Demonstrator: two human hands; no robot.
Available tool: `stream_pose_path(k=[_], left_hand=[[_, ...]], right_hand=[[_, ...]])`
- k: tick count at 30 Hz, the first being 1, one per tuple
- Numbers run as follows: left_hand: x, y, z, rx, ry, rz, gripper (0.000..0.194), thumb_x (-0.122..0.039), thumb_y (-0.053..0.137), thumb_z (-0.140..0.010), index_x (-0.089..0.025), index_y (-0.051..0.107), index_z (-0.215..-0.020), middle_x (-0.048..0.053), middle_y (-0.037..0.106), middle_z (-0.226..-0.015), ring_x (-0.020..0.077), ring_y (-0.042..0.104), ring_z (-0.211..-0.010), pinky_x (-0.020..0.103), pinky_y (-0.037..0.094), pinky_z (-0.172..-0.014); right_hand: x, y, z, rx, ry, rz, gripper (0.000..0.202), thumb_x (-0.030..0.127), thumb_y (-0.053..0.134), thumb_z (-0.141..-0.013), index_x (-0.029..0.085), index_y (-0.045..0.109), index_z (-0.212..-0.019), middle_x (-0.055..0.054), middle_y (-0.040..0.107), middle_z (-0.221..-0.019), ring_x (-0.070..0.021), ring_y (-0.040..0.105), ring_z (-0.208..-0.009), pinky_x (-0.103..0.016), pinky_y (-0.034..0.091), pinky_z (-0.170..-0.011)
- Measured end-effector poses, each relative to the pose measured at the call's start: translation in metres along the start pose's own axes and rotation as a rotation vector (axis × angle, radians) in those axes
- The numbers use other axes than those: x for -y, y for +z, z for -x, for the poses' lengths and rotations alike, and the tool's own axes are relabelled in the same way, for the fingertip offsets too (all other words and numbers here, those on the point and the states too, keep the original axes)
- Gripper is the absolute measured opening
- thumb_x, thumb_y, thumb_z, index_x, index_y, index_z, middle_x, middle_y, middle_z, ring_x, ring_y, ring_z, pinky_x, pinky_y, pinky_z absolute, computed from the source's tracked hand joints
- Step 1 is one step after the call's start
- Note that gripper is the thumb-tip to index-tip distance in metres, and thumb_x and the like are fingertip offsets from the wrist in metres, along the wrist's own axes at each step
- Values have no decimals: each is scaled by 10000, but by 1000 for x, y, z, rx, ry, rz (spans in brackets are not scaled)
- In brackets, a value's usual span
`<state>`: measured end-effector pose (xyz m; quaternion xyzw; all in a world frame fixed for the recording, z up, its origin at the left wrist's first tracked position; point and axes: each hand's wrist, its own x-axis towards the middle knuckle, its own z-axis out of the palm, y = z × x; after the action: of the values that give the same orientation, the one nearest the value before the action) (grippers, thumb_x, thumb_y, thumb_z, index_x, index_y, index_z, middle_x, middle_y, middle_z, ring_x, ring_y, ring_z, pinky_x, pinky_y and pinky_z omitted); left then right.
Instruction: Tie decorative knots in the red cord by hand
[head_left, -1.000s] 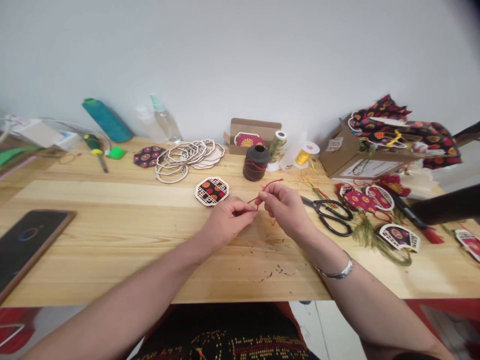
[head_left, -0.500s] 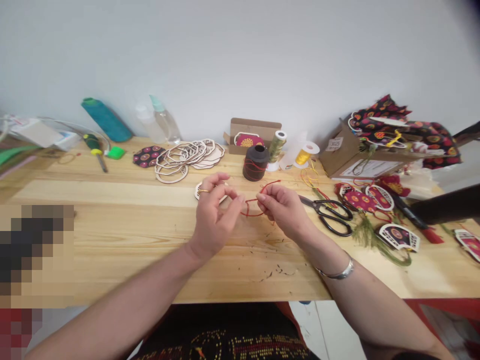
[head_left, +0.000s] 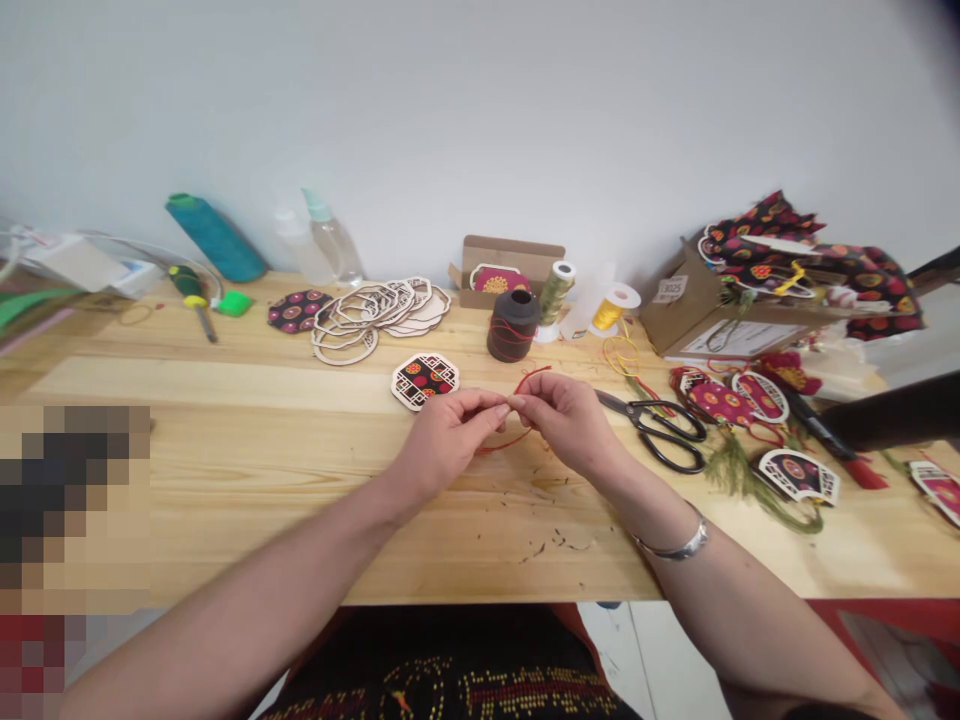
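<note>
Both hands meet above the middle of the table, fingertips touching. A thin red cord (head_left: 514, 440) runs between them, looping below the fingers and rising in a free end behind my right hand. My right hand (head_left: 568, 412) pinches the cord between thumb and forefinger. My left hand (head_left: 450, 436) is closed in a pinch against it; the exact spot gripped is hidden by the fingertips. Just behind my left hand lies a patterned ornament (head_left: 424, 380) with a pale cut-out frame and dark floral cloth. Black-handled scissors (head_left: 666, 432) rest to the right of my right hand.
A dark thread cone (head_left: 514, 325), a green spool (head_left: 556, 292) and a yellow spool (head_left: 611, 307) stand behind the hands. Pale wooden frames (head_left: 382, 315) lie piled at back left. A cardboard box (head_left: 679, 310) of cloth stands right, near several finished ornaments (head_left: 796, 475).
My left hand has moved down and right, its fingers closing from spread to a pinch beside my right fingertips. The ornament behind it is now uncovered. My right hand has hardly moved.
</note>
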<state>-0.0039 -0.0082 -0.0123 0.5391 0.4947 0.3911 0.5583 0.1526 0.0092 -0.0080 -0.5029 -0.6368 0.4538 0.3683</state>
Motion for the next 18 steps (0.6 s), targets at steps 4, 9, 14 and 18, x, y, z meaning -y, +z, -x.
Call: stream_pose_path(k=[4,9,14,18], left_hand=[[2,-1,-2,5,-83,91,182,-294,634,-739,-161,713,-834,-10,596,-646,38,356,-441,185,246,-400],[0,-2,-2,44,-128,155,179,-279,652,-719,-154,721,-827,4,616,-643,19,312,-384,185,189,-364],[-2,-2,-2,48,-142,102,207,-278,645,-719,-156,726,-865,10,638,-655,22,311,-365,179,203,-334],[-1,-2,-2,48,-149,55,225,-288,628,-729,-169,725,-894,7,648,-650,29,306,-362,174,234,-323]], right_hand=[[3,-2,0,28,16,-22,180,266,592,-761,164,536,-624,42,504,-550,-67,399,-490,-203,324,-465],[9,-6,0,105,55,-97,196,277,606,-752,162,527,-614,53,485,-524,-54,379,-457,-193,312,-440],[12,-7,0,126,77,-104,190,260,611,-744,159,526,-608,60,472,-512,-48,368,-446,-189,307,-434],[9,-6,-1,127,72,-70,165,248,608,-745,152,547,-625,48,496,-534,-56,399,-477,-191,313,-451]])
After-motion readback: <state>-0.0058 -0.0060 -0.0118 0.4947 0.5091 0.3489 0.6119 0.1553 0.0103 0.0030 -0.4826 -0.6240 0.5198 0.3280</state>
